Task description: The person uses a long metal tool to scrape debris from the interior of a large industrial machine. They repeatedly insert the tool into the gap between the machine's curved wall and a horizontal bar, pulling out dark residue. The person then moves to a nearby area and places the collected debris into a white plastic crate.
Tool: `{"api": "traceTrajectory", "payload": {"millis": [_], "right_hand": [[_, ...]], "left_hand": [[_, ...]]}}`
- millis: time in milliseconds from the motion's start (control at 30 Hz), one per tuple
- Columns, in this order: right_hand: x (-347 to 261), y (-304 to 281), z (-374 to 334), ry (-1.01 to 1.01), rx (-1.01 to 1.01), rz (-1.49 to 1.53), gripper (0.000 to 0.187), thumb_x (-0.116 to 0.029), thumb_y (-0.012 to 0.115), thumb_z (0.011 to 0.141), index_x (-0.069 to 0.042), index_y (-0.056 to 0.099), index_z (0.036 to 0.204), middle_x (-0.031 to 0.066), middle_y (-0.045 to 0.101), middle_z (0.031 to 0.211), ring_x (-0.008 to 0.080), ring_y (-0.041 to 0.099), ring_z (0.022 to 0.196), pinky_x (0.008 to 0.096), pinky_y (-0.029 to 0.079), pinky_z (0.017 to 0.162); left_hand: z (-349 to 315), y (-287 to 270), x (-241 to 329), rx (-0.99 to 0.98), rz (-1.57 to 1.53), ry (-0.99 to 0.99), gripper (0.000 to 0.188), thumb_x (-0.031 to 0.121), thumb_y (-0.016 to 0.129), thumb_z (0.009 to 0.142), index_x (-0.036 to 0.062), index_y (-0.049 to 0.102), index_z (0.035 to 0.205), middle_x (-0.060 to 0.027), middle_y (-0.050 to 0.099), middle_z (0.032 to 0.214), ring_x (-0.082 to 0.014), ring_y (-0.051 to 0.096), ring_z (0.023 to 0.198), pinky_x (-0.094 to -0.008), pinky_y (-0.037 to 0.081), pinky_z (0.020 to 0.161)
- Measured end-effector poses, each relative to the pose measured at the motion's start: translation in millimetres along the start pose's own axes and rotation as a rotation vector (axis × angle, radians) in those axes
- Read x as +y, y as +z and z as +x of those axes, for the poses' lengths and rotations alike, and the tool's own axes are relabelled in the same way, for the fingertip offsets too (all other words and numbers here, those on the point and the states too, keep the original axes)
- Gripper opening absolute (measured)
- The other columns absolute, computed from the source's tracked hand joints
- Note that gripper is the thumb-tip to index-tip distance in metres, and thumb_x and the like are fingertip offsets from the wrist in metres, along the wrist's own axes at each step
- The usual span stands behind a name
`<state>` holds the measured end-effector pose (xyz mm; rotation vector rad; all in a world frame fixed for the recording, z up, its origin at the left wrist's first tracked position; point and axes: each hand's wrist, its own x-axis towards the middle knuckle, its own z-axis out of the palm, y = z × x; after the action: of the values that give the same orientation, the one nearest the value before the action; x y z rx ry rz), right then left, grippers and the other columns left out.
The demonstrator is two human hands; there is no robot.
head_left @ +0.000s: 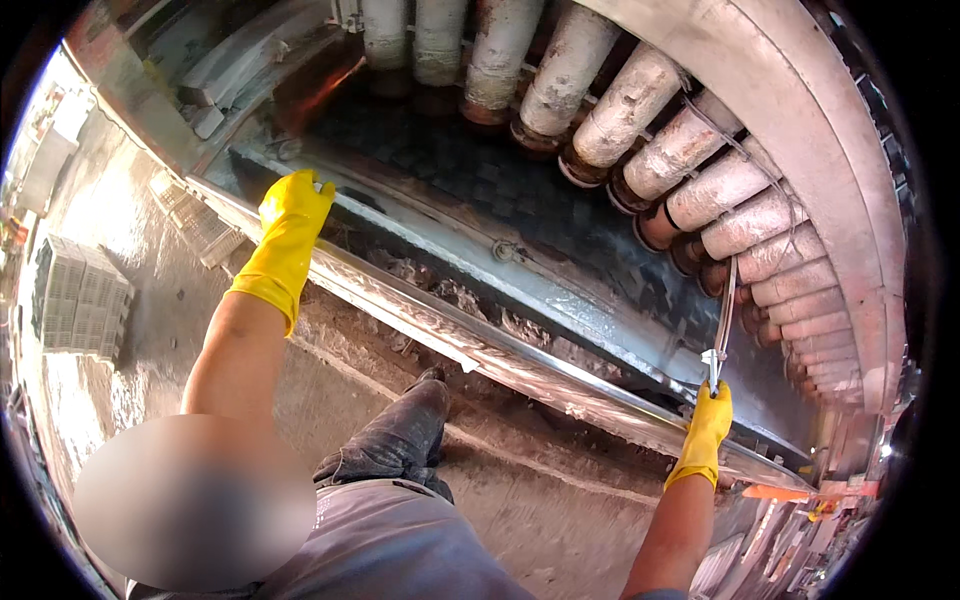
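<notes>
My left hand (297, 205), in a yellow rubber glove, is closed in a fist above the long metal edge rail (420, 297). Whatever may be inside that fist is hidden. On the right, my gloved right hand (708, 428) is wrapped round the lower end of long metal tongs (725, 320). Their two thin bars point away from me over the trough, with the far tips close to the pipes. A dark, wet-looking bed (450, 180) of flat patches lies in the trough beyond both hands.
Thick, crusted pipes (610, 110) stand in a curved row over the trough, under a broad pale metal rim (790, 90). Debris fills the gutter (460, 297) behind the rail. Stacked light crates (80, 300) stand at the left on the concrete floor (140, 400).
</notes>
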<state>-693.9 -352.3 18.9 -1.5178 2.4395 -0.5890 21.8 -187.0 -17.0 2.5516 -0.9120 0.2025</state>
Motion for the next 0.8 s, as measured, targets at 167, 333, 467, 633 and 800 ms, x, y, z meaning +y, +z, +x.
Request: {"api": "traceTrajectory", "payload": {"millis": [167,333,467,633,800], "right_hand": [[-12,1,3,0.036,-0.018,0.042,0.046,-0.035,0.067,0.098,-0.020,0.060,0.141,0.0040,0.063,0.086,0.0177,0.060,0.064,0.0376,0.053,0.048],[-28,-5,5,0.068,-0.060,0.071,0.037,-0.034,0.067,0.098,-0.019,0.064,0.131,0.0025,0.062,0.080,0.0169,0.059,0.059,0.0362,0.053,0.049],[-28,-5,12,0.061,-0.044,0.047,0.037,-0.034,0.067,0.097,-0.019,0.064,0.131,0.0028,0.063,0.080,0.0170,0.060,0.060,0.0362,0.053,0.048],[-29,-4,19,0.038,-0.048,0.014,0.037,-0.034,0.067,0.097,-0.019,0.064,0.131,0.0034,0.065,0.082,0.0179,0.061,0.062,0.0366,0.053,0.049],[-38,-4,25,0.076,-0.102,0.054,0.037,-0.035,0.067,0.097,-0.019,0.065,0.131,0.0049,0.066,0.083,0.0200,0.063,0.064,0.0380,0.053,0.049]], "left_hand": [[11,-1,10,-0.042,-0.003,0.002,0.042,0.043,0.074,0.086,0.0097,0.075,0.112,-0.0158,0.076,0.104,-0.0370,0.070,0.101,-0.0441,0.055,0.088],[20,-10,20,-0.124,-0.007,-0.011,0.040,0.044,0.071,0.088,0.0108,0.074,0.110,-0.0162,0.074,0.108,-0.0389,0.068,0.104,-0.0479,0.054,0.089],[27,-9,22,-0.151,-0.007,-0.017,0.039,0.044,0.071,0.088,0.0103,0.074,0.109,-0.0166,0.074,0.106,-0.0392,0.068,0.103,-0.0478,0.054,0.088],[29,-8,26,-0.077,-0.007,-0.009,0.037,0.043,0.074,0.088,0.0095,0.076,0.105,-0.0157,0.075,0.096,-0.0370,0.071,0.095,-0.0448,0.055,0.083],[37,-10,29,-0.100,0.032,-0.009,0.040,0.044,0.074,0.087,0.0092,0.075,0.108,-0.0170,0.075,0.100,-0.0382,0.070,0.098,-0.0451,0.055,0.084]]}}
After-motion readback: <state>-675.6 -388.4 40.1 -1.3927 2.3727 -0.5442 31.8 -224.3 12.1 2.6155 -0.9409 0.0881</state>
